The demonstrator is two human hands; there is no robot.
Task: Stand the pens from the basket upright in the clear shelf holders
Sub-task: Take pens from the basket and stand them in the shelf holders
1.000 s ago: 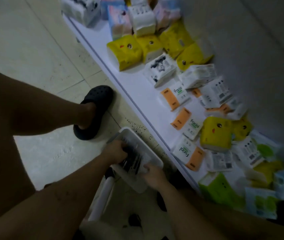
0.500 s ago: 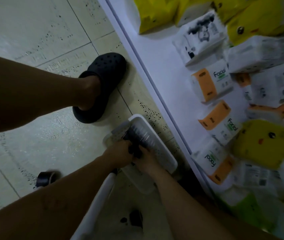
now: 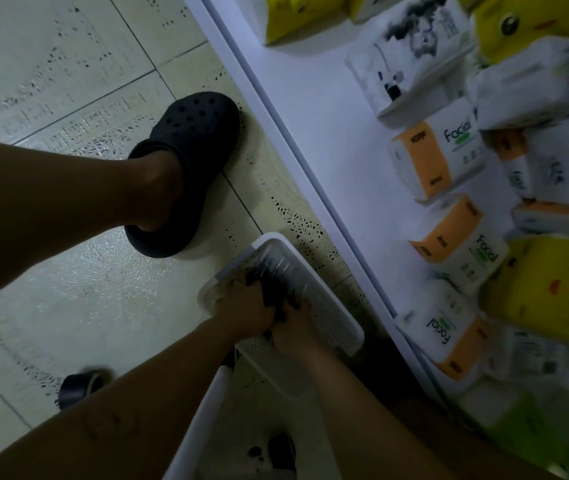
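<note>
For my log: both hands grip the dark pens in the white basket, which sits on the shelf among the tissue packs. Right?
Not quite. The head view shows the basket off the shelf, down over the floor beside its edge. The left hand and right hand do grip the pens in it.

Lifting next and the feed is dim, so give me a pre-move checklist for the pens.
1. Left hand and right hand both grip the dark bundle of pens: ok.
2. Bundle lies inside the white perforated plastic basket on the floor: ok.
3. No pen loose from the bundle: cannot tell, blurred.
4. Clear shelf holders in sight: not ok, none visible.
5. White shelf beside the basket, apart from the hands: ok.
</note>
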